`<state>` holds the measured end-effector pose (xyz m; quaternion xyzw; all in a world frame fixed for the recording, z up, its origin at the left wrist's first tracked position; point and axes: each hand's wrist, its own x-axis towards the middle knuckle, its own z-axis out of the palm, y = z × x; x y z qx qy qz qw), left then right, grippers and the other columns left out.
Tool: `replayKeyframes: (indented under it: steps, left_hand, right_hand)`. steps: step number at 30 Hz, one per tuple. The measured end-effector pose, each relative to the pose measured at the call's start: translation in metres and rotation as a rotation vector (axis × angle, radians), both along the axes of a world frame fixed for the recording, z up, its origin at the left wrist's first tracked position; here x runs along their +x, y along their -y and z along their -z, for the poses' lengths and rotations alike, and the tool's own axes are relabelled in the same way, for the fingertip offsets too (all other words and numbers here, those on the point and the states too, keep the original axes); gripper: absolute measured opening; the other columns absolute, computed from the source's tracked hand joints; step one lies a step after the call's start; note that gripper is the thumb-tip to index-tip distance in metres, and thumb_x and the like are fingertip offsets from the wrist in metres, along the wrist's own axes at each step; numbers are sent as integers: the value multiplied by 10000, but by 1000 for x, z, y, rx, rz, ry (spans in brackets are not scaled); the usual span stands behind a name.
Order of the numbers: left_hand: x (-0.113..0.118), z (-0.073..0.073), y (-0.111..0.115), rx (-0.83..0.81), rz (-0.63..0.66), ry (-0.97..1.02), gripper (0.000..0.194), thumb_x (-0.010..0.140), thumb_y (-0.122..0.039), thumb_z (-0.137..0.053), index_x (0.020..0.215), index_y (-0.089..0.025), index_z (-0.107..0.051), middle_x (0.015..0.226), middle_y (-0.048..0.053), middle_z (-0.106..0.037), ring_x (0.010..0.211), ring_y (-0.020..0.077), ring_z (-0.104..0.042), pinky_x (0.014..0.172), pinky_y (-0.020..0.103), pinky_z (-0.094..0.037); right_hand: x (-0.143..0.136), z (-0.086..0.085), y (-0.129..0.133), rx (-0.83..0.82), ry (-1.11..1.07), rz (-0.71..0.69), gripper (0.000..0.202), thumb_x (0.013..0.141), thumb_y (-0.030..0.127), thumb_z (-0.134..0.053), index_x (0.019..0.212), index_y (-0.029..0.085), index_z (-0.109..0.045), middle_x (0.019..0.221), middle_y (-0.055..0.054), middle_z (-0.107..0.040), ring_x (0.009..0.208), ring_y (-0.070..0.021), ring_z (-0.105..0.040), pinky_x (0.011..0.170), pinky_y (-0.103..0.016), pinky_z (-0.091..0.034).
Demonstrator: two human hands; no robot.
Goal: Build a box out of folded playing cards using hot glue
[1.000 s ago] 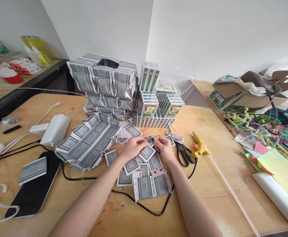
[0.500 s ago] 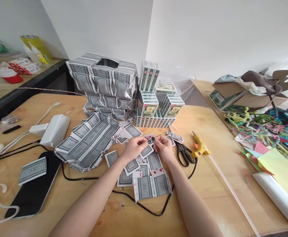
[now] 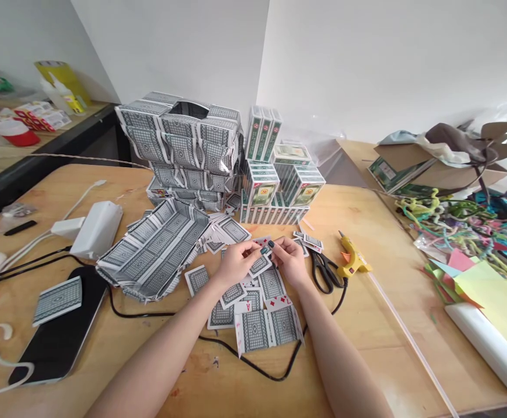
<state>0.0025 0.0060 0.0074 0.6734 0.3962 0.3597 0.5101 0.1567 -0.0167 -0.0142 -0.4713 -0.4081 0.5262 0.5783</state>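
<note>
Left hand: the thumb and fingers of the left hand [image 3: 236, 264] are closed in a pinch on a playing card [image 3: 260, 266], steadying one side.
Right hand: the right hand [image 3: 290, 262] pinches opposite, fingertips near the left's, probably so both can work one edge; the exact grip is partly hidden.
Held card: tilted below the fingertips, patterned back showing, above the loose cards [image 3: 273, 284].
Joined cards: a joined pair [image 3: 256, 332] lies between the forearms, its outer ends bent up.
Card tray: the open tray [image 3: 162, 247] rests left of the loose cards, leaving the space before the person to the hands.
Tools: black-handled scissors [image 3: 323, 274] and a yellow glue gun [image 3: 353, 261] lie beyond the right hand, seemingly for easy reach.
Behind: a card-covered stack [image 3: 184, 139] stands beside piled card boxes [image 3: 262, 188], likely set back to spare working room.
</note>
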Motion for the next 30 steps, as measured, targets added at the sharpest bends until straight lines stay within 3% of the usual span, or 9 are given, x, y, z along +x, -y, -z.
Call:
replayKeyframes:
  steps: [8,17,24,30]
  left_hand:
    - [-3,1,-1,-33,70,13,161,745,-278,-568,836,-160,-630,824,16,-653,718,131,-572,639,219,-430]
    - [-4,-4,1,59,37,-53,217,778,-271,-489,605,-147,-528,556,-35,-483,539,84,-418,521,197,-336]
    - [-2,1,-1,26,-12,-53,254,799,-340,-471,825,-157,-643,783,28,-652,712,153,-556,636,239,-416]
    - [-6,0,-1,44,37,-70,203,774,-321,-495,713,-157,-598,651,-8,-586,586,109,-490,538,204,-372]
  right_hand:
    - [1,1,1,2,-38,6,203,719,349,-655,685,171,-564,485,44,-524,369,-53,-395,361,-185,-271]
    - [-1,-5,2,-5,41,-71,223,718,376,-644,683,169,-566,491,31,-540,376,-69,-422,365,-194,-309]
    - [0,-5,1,-35,-38,-3,233,700,387,-658,679,176,-561,486,42,-523,367,-63,-395,362,-194,-281]
    - [1,-6,1,-60,-67,42,250,678,399,-673,672,178,-556,508,38,-516,415,-72,-404,406,-197,-302]
